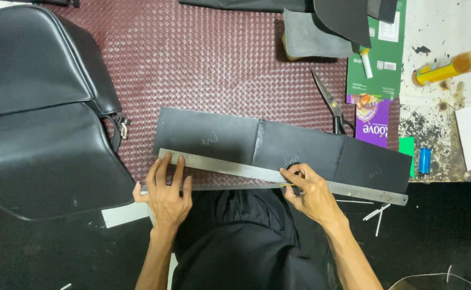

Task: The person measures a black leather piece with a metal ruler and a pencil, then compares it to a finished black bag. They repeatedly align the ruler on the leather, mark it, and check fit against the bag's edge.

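**Steel ruler pinned across dark leather strip**

The metal ruler (278,176) lies slanted along the black leather strip (278,145) on the bench (208,64). The left hand (165,190) presses it flat, fingers spread; the right hand (308,188) pinches a small yellow-tipped tool (287,185) (mostly hidden) at its edge. Scissors (329,102) lie just beyond.

Your left hand (164,191) is pressing flat on the left end of the ruler (257,173); your right hand (309,189) is resting at its middle. The ruler is lying along the near edge of the strip (230,137), which is lying on the mat (203,59). A bag (37,107) is sitting left of the strip. Scissors (328,102) are lying behind the strip's right part, a box (376,80) right of them. A tube (424,160) is standing just right of the strip's end.
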